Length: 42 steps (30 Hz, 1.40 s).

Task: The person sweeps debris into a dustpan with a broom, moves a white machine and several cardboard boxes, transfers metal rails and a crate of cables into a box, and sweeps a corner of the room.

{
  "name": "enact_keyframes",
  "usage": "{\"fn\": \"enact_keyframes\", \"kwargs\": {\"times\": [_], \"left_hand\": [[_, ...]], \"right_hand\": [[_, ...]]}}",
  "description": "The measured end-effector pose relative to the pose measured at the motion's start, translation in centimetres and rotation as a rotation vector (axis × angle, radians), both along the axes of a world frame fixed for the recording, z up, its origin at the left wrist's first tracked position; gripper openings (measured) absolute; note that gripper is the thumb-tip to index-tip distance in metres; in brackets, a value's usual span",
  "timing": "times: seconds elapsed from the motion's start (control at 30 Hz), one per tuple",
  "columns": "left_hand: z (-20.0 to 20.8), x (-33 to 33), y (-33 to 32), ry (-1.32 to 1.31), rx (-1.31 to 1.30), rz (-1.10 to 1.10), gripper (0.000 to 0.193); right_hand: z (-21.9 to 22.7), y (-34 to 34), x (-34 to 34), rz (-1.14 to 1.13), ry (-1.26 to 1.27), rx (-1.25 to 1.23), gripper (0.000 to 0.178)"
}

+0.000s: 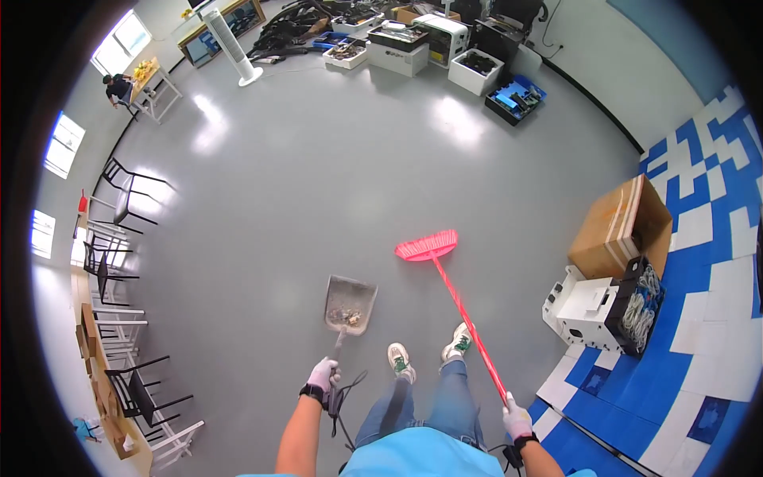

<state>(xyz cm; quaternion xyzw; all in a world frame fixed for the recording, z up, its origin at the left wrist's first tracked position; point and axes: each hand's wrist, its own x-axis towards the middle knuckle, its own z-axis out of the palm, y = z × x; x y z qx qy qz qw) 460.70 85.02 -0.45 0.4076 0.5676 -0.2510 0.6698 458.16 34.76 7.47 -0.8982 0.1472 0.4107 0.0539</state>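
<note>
My left hand (323, 374), in a white glove, is closed round the handle of a grey dustpan (350, 296). The pan reaches out ahead of my feet and has a small heap of debris (346, 317) in it, near the handle end. My right hand (517, 419), also gloved in white, grips the upper end of the red-and-white striped stick of a broom (464, 318). The broom's pink bristle head (427, 246) is forward and to the right of the dustpan, apart from it. Dark cables (340, 400) hang by my left wrist.
To the right stand a cardboard box (608, 225) and a white machine (588, 310) beside a black crate of cables (642, 306). Black chairs (143, 393) and tables line the left. White bins (475, 71) and a blue case (515, 98) sit at the back. A person (119, 87) sits far left.
</note>
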Motion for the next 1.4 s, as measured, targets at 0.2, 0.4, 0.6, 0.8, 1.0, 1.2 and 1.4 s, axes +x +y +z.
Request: {"fn": "enact_keyframes", "kwargs": {"times": [0.2,0.4,0.6,0.8,1.0,1.2,1.4], "left_hand": [[-3.0,4.2,-0.6,0.05,-0.197,-0.005,0.016],[-3.5,8.2,-5.0,0.063,-0.182,-0.128,0.027],[-3.8,12.1,-9.7,-0.007,-0.111,-0.236,0.034],[-5.6,14.4,-11.9,-0.057,-0.047,-0.06,0.032],[-6.5,14.9,-11.4,-0.099,-0.092,-0.076,0.033],[-6.1,13.6,-10.9,-0.057,-0.091,-0.101,0.043],[-4.3,11.5,-11.3,0.0,-0.149,-0.145,0.04]], "right_hand": [[4.5,-1.4,-4.4,-0.131,-0.016,-0.011,0.046],[2.7,-1.7,-0.1,-0.133,-0.193,0.076,0.045],[-3.2,-0.9,6.1,-0.17,-0.162,0.109,0.042],[-1.4,-2.2,-3.5,-0.199,-0.022,0.291,0.046],[6.1,-7.7,-10.6,-0.489,0.12,0.52,0.042],[10.1,-7.6,-10.1,-0.565,0.012,0.583,0.039],[0.0,-3.9,-1.2,-0.163,-0.128,0.331,0.043]]}}
